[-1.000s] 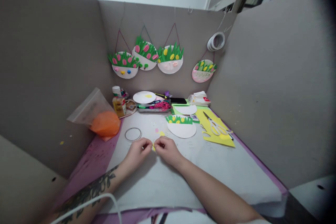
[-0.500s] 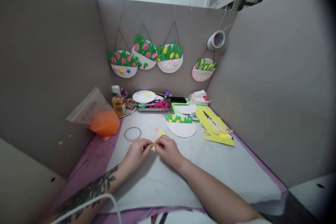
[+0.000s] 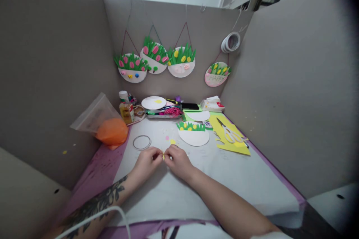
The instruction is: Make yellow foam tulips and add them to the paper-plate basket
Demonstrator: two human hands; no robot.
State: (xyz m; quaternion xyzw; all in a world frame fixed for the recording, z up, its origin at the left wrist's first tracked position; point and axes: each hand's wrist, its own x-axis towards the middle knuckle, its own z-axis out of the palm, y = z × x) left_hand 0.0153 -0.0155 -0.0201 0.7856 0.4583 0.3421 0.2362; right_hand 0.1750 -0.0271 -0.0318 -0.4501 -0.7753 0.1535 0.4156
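Observation:
Between my two hands, just above the white-covered table, is a small piece of yellow paper (image 3: 163, 156). My left hand (image 3: 149, 158) pinches it from the left, thumb against forefinger. From the other side my right hand (image 3: 177, 160) pinches it too, so the fingertips nearly meet and hide most of it. Beyond my right hand lies a white paper-plate basket (image 3: 194, 138) with green paper grass and yellow paper flowers. Another yellow paper scrap (image 3: 172, 141) and a pink paper piece (image 3: 167, 138) lie just past my fingers.
Scissors (image 3: 230, 134) rest on a yellow sheet (image 3: 235, 149) at the right. A wire ring (image 3: 141, 142) lies left. Behind stand a metal tray (image 3: 164, 116), a glue bottle (image 3: 126, 112) and an orange-filled bag (image 3: 112, 131). Finished plate baskets (image 3: 182, 70) hang on the grey partition.
Less of the yellow paper shows between my fingertips, and it looks narrower than before. Both hands stay in nearly the same place.

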